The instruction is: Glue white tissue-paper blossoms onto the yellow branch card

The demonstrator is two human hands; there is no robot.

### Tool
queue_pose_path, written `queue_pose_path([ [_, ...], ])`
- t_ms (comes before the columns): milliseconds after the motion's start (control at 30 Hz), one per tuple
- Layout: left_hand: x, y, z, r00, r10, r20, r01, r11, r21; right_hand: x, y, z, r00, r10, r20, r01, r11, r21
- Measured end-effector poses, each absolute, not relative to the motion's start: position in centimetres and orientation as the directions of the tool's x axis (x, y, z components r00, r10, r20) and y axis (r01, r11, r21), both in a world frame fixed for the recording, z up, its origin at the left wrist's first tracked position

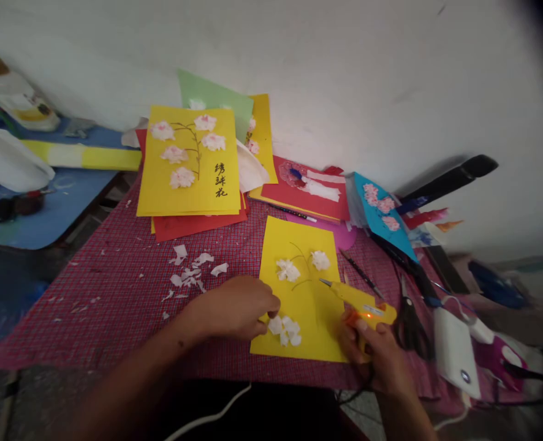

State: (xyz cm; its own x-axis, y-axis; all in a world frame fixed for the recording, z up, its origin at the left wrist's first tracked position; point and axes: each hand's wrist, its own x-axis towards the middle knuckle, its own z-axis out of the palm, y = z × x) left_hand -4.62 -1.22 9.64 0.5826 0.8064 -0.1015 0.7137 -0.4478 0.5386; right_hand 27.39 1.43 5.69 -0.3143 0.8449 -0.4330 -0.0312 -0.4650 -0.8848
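Fingers (271, 306) pinch white paper flower (286, 329); right hand (379, 355) grips glue gun (358, 300).

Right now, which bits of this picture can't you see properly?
Head view: the left hand covers its own fingertips at the white paper flower, so pinching or only pressing is unclear.
Head view: the right hand hides the handle of the yellow glue gun.
Head view: the purple tool at the right is blurred.
Head view: the bottom edge cuts off both arms.
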Motion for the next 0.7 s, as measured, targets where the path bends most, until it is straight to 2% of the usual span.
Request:
queue_pose_path([
  [167, -3.4, -1.4, 8.9, 0.573, 0.805, -0.156, 0.754, -0.443, 0.485, 27.7, 1.3, 4.6, -0.322, 0.861, -0.394, -0.072, -0.438, -0.896],
  [367, -2.9, -1.1, 8.2, 0.565, 0.819, -0.102, 0.759, -0.467, 0.454, 27.7, 1.2, 4.4, -0.324, 0.864, -0.386, -0.074, -0.430, -0.900],
  [700, -3.2, -0.6, 8.4, 0.600, 0.796, -0.074, 0.725, -0.502, 0.471, 27.6, 1.3, 4.5, -0.328, 0.869, -0.370, -0.087, -0.418, -0.904],
])
